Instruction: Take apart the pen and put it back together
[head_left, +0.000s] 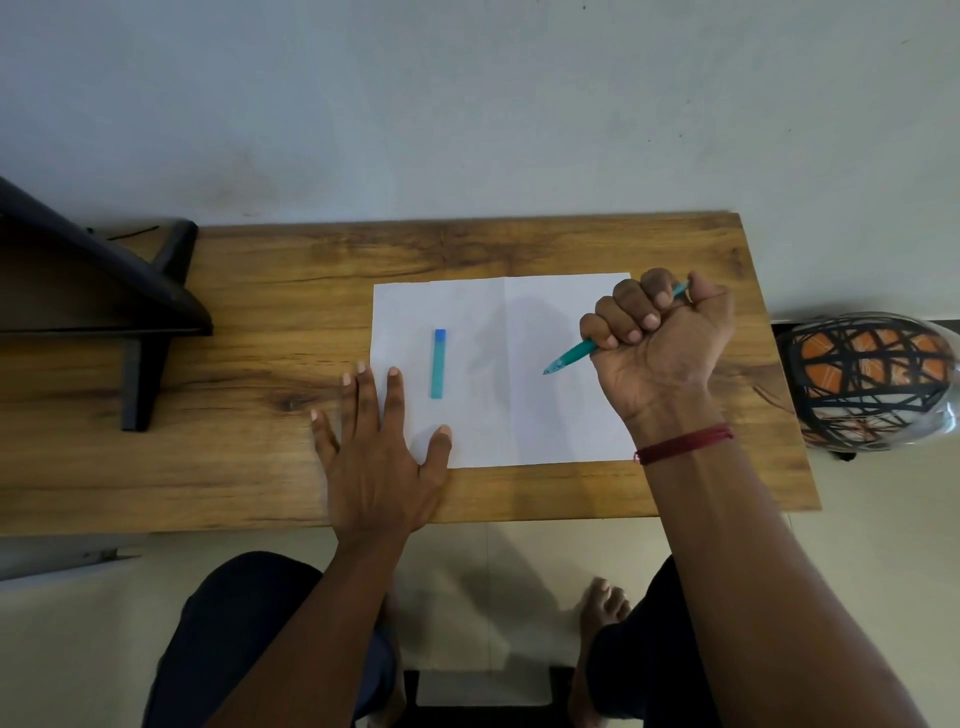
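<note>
My right hand is a closed fist around a teal pen body. The pen's tip points down-left over the white paper, and its back end pokes out past my thumb at the upper right. The teal pen cap, with a blue end, lies upright on the left half of the paper, apart from both hands. My left hand rests flat with fingers spread on the paper's lower left corner and the wooden table. Its index finger lies just left of the cap.
A black stand occupies the table's left end. A helmet with orange and black pattern sits off the table's right edge. A pale wall runs along the far edge. My knees and a bare foot show below the near edge.
</note>
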